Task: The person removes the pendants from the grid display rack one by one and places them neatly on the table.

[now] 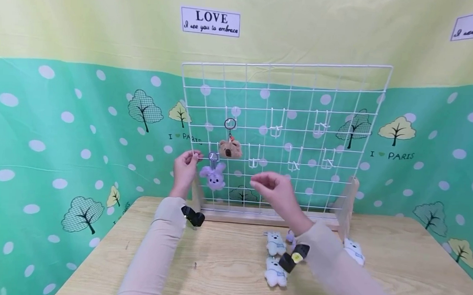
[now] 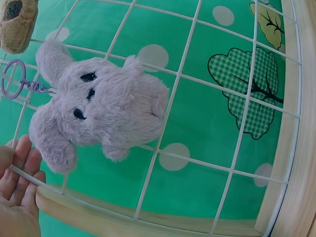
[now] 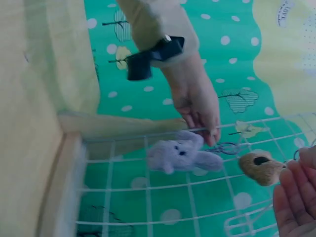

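Observation:
A white wire grid rack point(image 1: 274, 185) stands upright in wooden feet. My left hand point(image 1: 185, 169) pinches its left edge wire between thumb and fingers; in the left wrist view the fingers point(image 2: 19, 168) wrap around that wire. Close beside this hand hangs a lilac plush bunny keychain point(image 1: 214, 176) by its ring. A brown plush bear-head keychain point(image 1: 230, 149) hangs from a hook above and to the right of it. My right hand point(image 1: 276, 189) is raised in front of the grid's middle, fingers loosely bent, nothing between them. In the right wrist view its fingers point(image 3: 291, 195) overlap the bear's ring.
Several white hooks, such as one hook point(image 1: 276, 129), sit on the grid. White plush keychains point(image 1: 276, 244) lie on the wooden table point(image 1: 223, 253) under my right forearm, with a lilac one partly hidden. Another white plush point(image 1: 353, 251) lies by the right wooden foot point(image 1: 350, 202).

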